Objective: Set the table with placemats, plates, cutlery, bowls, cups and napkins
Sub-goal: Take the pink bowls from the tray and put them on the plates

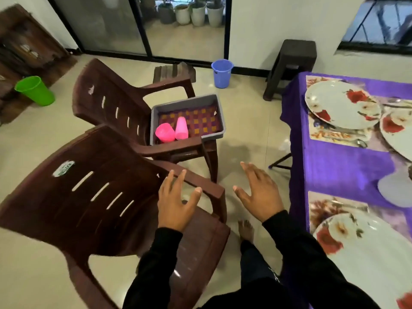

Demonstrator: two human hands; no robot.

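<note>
Reaching toward the grey tray (153,121) on the far chair (107,103), both hands are spreading wide, holding nothing: left hand (176,202), right hand (259,195). Two pink cups (172,130) are waiting inside at the near-left corner; one mouth-down, axis vertical, the other tilted, while plates (341,103) are already sitting on the desk (338,166)

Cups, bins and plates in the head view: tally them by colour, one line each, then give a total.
Pink cups: 2, one on its side and one upside down, both in the grey tray
Green bin: 1
Blue bin: 1
White floral plates: 3
Total: 7
</note>
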